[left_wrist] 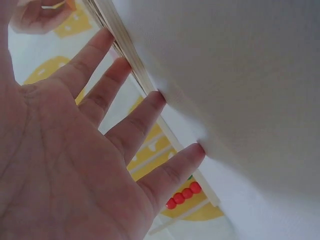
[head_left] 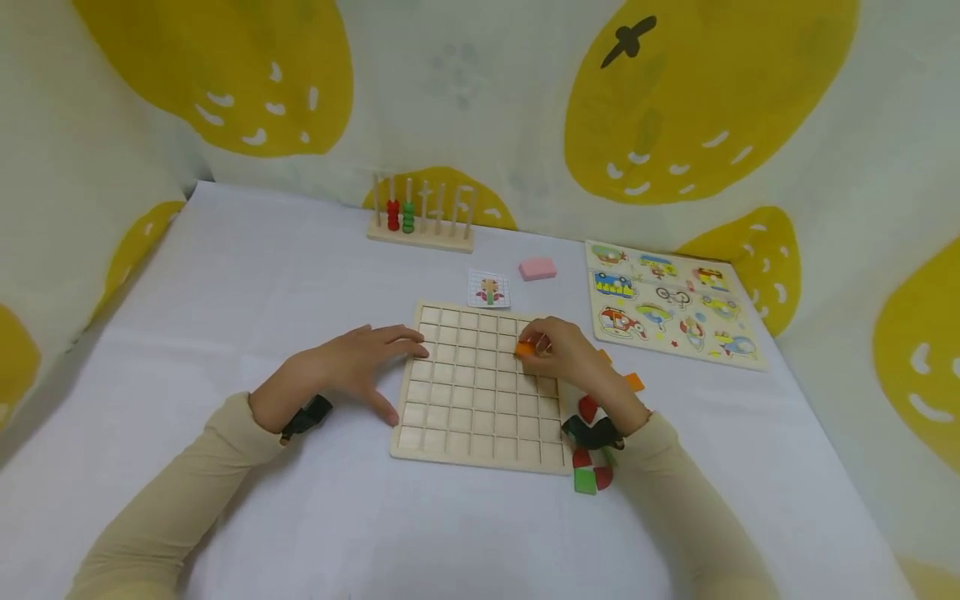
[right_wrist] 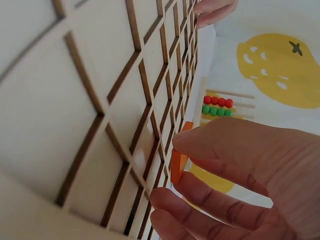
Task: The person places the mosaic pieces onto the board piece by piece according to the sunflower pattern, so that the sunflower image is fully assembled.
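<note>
A pale wooden grid board lies flat on the white table. My left hand is at its left side, fingers spread. In the left wrist view the fingertips lie along the board's edge, some on the tablecloth. Over the upper right squares, my right hand pinches an orange tile between thumb and fingers. The right wrist view has this tile close to the grid; whether it touches the board I cannot tell. Part of it is hidden behind the thumb.
Red pieces, a green square and orange tiles lie right of the board, partly under the right forearm. Behind stand a bead rack, a small pattern card, a pink block and a picture puzzle.
</note>
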A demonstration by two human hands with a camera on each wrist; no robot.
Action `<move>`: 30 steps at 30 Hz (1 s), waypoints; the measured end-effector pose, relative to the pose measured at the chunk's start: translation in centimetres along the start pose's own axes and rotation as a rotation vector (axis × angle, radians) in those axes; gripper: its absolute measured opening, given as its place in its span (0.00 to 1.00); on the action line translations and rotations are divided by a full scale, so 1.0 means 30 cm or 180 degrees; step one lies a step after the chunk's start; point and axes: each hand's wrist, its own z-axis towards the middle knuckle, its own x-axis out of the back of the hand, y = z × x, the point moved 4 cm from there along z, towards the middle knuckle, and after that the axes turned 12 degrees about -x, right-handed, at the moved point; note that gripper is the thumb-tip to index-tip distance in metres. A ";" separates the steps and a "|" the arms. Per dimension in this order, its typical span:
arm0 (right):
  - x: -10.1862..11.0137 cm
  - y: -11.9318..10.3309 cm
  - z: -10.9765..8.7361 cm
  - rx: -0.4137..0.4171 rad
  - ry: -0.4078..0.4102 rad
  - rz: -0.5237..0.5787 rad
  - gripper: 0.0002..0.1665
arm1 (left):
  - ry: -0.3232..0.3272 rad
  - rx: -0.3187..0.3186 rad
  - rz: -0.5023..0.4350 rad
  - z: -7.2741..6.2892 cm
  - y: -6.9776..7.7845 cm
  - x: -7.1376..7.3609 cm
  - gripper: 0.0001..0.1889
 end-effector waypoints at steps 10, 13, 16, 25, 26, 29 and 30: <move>-0.041 -0.066 0.083 -0.0044 -0.0180 -0.0074 0.11 | 0.0009 -0.0005 0.0087 0.001 0.006 0.004 0.49; -0.055 -0.077 0.104 -0.0076 -0.0231 -0.0060 0.10 | -0.0007 -0.0004 0.0059 0.005 0.009 0.007 0.50; -0.067 -0.085 0.112 -0.0079 -0.0295 -0.0079 0.10 | -0.0027 0.0008 0.0016 0.006 0.015 0.004 0.50; -0.072 -0.094 0.112 -0.0110 -0.0268 -0.0223 0.08 | -0.0109 0.0121 0.0073 0.006 0.023 0.003 0.50; -0.072 -0.097 0.114 -0.0074 -0.0268 -0.0248 0.08 | -0.0119 0.0140 0.0069 0.006 0.024 0.004 0.50; -0.073 -0.106 0.120 0.0049 -0.0305 -0.0293 0.08 | -0.0132 0.0178 0.0062 0.002 0.025 0.008 0.50; -0.074 -0.109 0.122 0.0067 -0.0323 -0.0300 0.08 | -0.0138 0.0191 0.0054 0.001 0.024 0.008 0.50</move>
